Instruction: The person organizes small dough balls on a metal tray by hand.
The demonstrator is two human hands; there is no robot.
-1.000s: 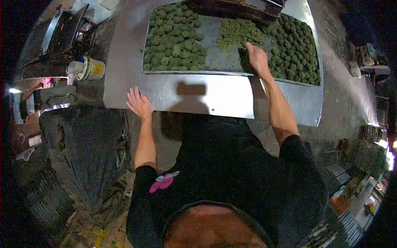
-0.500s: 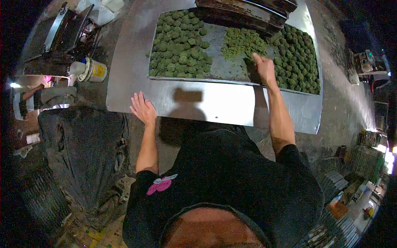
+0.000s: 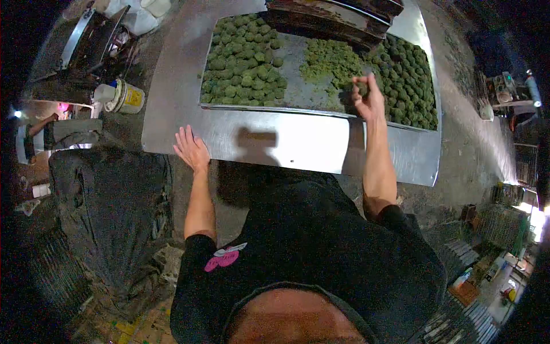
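My left hand (image 3: 192,150) lies flat with its fingers spread on the near edge of the metal table (image 3: 162,123), holding nothing. Over the near right part of a shallow metal tray (image 3: 293,69), my right hand (image 3: 369,98) is raised with its fingers curved and apart, and nothing shows between them. Round green balls (image 3: 243,63) fill the tray's left side, and more green balls (image 3: 408,83) are heaped on its right. Between the two heaps lies loose green crumbly material (image 3: 331,62), just beyond my right hand.
A dark metal machine part (image 3: 338,20) stands over the tray's far edge. Left of the table are a yellow-labelled bucket (image 3: 130,98) and a dark cloth cover (image 3: 114,212). Another person's arm (image 3: 44,124) shows at the far left.
My right hand has lifted from the crumbs and its fingers have spread, where before it pointed into them. The table and tray have shifted slightly left in the view. My left hand stays on the table.
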